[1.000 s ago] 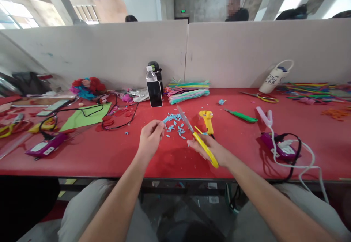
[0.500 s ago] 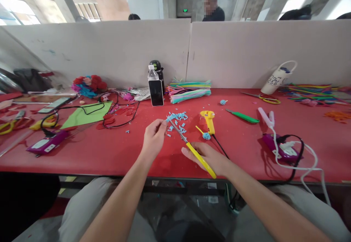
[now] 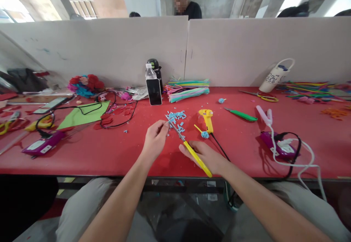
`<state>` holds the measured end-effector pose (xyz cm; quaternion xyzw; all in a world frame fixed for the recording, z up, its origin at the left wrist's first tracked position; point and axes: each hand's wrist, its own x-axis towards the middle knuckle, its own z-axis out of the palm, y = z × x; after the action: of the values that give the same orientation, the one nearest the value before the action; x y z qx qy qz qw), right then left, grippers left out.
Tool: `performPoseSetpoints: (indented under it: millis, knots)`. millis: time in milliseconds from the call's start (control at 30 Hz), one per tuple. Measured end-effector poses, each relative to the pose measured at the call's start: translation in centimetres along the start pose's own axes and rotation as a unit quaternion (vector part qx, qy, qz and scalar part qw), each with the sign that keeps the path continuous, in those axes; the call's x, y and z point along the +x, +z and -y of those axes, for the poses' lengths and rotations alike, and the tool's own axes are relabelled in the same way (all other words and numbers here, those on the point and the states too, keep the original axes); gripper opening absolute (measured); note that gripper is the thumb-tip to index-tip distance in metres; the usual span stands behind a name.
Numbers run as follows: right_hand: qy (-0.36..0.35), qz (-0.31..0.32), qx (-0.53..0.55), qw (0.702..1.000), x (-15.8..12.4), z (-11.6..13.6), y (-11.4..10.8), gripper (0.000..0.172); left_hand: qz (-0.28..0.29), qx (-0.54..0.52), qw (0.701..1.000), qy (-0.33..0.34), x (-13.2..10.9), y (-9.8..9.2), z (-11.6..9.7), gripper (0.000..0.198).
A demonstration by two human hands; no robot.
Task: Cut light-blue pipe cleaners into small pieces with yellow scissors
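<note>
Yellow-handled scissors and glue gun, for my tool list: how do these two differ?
The scissors are held in the right hand; the glue gun rests on the red table, unheld. The scissors have long, straight metal blades; the glue gun has none. The glue gun trails a black cord; the scissors have no cord. Both show plenty of yellow.

no text I can read for certain, dark lettering (image 3: 274, 76) on the white handled bottle (image 3: 266, 86), too blurred for me to spell out, pale labels (image 3: 36, 148) on both purple power strips (image 3: 56, 137), illegible to me
</note>
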<state>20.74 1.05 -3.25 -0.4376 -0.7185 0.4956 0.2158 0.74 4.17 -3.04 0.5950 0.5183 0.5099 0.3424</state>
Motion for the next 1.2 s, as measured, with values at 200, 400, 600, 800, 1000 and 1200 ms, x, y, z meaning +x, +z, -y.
performPoseSetpoints:
  millis: [200,400,600,800,1000,1200]
  knots:
    - [0.032,0.0,-0.003,0.999,0.4,-0.2,0.0,0.048,0.001,0.009,1.0,-0.004,0.3,0.1,0.4,0.029]
    - [0.061,-0.001,0.006,0.998,1.0,-0.6,-0.1,0.055,-0.005,0.022,0.999,-0.023,1.2,0.2,1.0,0.027]
    - [0.084,-0.003,0.006,0.996,1.5,-0.8,-0.2,0.061,-0.01,0.024,0.999,-0.044,1.6,0.3,1.0,0.026]
    - [0.106,-0.01,0.011,0.994,1.5,0.2,-0.1,0.059,-0.01,0.017,0.997,-0.072,1.6,0.4,0.6,0.023]
    - [0.114,-0.024,0.042,0.992,1.6,-0.2,0.3,0.057,0.015,0.034,0.995,-0.089,1.7,0.0,0.9,0.024]
    - [0.138,-0.055,0.086,0.985,2.5,-2.6,-0.5,0.061,0.066,0.132,0.987,-0.061,1.7,-0.7,1.5,0.03]
